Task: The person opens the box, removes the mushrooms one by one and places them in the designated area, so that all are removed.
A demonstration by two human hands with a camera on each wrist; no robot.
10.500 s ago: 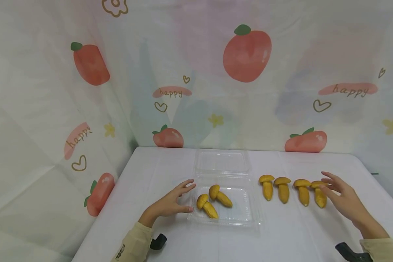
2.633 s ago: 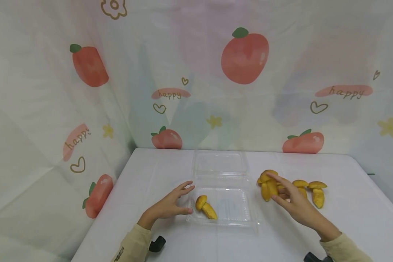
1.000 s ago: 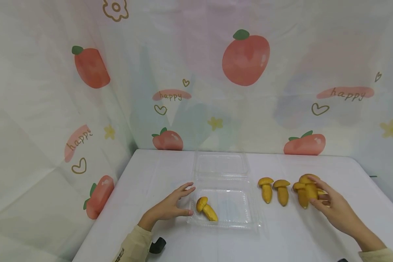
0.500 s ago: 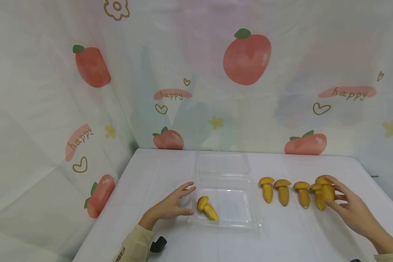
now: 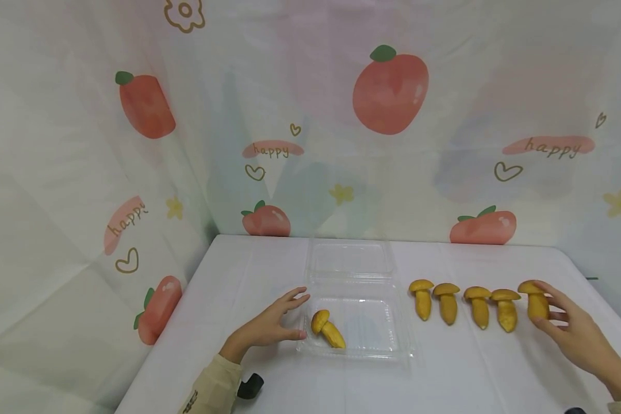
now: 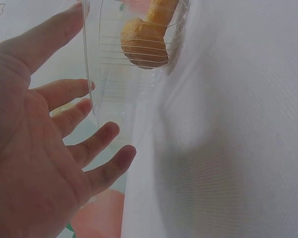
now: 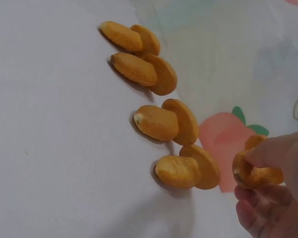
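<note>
My right hand (image 5: 577, 333) pinches a yellow mushroom (image 5: 536, 305) between thumb and fingers, at the right end of a row. In the right wrist view the held mushroom (image 7: 258, 176) appears above the table, its stem end toward the camera. Several like mushrooms lie beside it, the nearest mushroom (image 5: 506, 315) just to its left. My left hand (image 5: 264, 326) has its fingers spread at the left edge of a clear plastic box (image 5: 370, 330). Thumb and fingertips are right at the rim in the left wrist view. One mushroom (image 5: 329, 329) lies inside the box's left side.
The box's clear lid (image 5: 351, 257) lies folded back behind it. A white cloth covers the table (image 5: 419, 385). Behind stands a fabric backdrop (image 5: 310, 86) printed with red fruit, and it also closes off the left side.
Since the first frame, one of two mushrooms has left the box. My right hand has carried a mushroom rightward along the row, past the last one. My left hand stays in place.
</note>
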